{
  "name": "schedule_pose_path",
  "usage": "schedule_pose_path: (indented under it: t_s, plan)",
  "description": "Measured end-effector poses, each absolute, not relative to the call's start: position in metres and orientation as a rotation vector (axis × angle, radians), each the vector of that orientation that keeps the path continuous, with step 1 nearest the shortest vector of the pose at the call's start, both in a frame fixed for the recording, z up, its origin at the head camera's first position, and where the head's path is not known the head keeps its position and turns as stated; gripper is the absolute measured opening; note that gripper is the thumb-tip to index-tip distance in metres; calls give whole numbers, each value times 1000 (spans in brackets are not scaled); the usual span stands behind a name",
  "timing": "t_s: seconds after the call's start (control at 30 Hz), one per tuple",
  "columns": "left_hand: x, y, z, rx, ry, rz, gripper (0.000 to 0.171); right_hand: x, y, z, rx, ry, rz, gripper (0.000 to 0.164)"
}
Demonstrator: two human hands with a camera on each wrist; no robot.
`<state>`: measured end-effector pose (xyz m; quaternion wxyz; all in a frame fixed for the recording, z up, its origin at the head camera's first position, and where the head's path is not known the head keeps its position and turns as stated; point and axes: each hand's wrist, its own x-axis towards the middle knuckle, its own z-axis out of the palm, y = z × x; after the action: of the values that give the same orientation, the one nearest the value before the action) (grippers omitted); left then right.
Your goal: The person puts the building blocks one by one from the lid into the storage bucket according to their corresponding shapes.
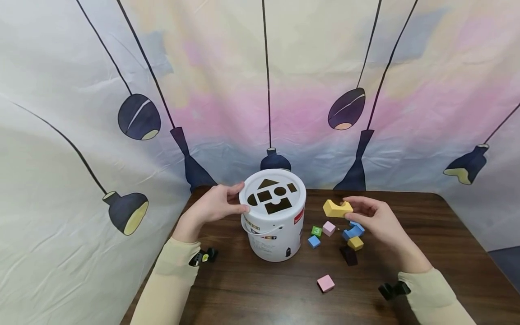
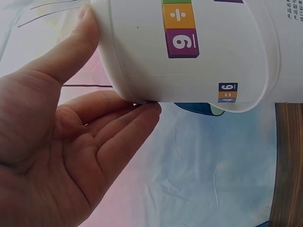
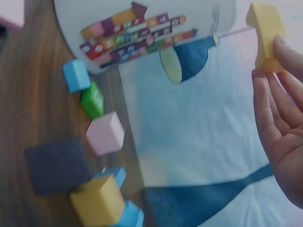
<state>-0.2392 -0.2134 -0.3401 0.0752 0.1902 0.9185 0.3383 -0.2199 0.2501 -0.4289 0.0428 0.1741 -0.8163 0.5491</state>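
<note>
A white lidded bucket (image 1: 273,234) stands upright on the table, its lid (image 1: 257,178) cut with several shaped holes, including a triangle, a square, a circle and a notched rectangle. My left hand (image 1: 213,204) holds the lid's left edge between thumb and fingers. My right hand (image 1: 375,219) pinches a yellow arch block (image 1: 336,209) above the table, right of the bucket. In the right wrist view, the thumb lies on one side of the yellow arch block (image 3: 267,35) and fingertips touch its lower end.
Below my right hand lie blue blocks (image 1: 352,232), a yellow block (image 1: 355,243), a dark block (image 1: 349,256), a pale pink block (image 1: 328,228), a green block (image 1: 316,231) and a small blue block (image 1: 314,242). Another pink block (image 1: 326,283) lies nearer. Patterned cloth (image 1: 227,90) hangs behind the table (image 1: 243,293).
</note>
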Motion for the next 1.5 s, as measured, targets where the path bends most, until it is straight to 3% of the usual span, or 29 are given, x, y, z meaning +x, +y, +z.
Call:
schedule_pose_path:
  t_s: [1.03, 1.5]
  plan:
    - [-239, -213, -340, 603, 2758, 1006, 87, -234, 168, -381, 893, -2400, 1767, 41]
    - [-238, -212, -339, 553, 2775, 978, 89, -240, 140, -373, 879, -2383, 1763, 45]
